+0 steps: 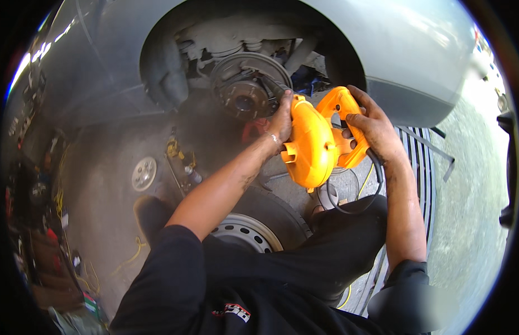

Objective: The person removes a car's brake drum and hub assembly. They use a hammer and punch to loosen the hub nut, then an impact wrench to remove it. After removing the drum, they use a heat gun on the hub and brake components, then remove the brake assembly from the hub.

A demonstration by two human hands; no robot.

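An orange electric blower (311,146) is held up in front of me with both hands. My right hand (376,129) is wrapped round its loop handle, from which a black cord (378,167) hangs down. My left hand (280,121) is closed at the blower's left side, by its dark nozzle (275,86); the fingers are partly hidden. Beyond the nozzle, the bare brake assembly (244,99) shows its round hub and backing plate inside the wheel arch of a grey car (402,50). Hazy dust hangs left of the brake.
A wheel with a tyre (279,209) lies by my legs. Left on the floor are a silver hubcap (143,173), a yellow tool (173,148) and a small bottle (193,174). Something red (254,130) stands under the hub. A floor grate (424,162) runs along the right; cluttered tools line the far left.
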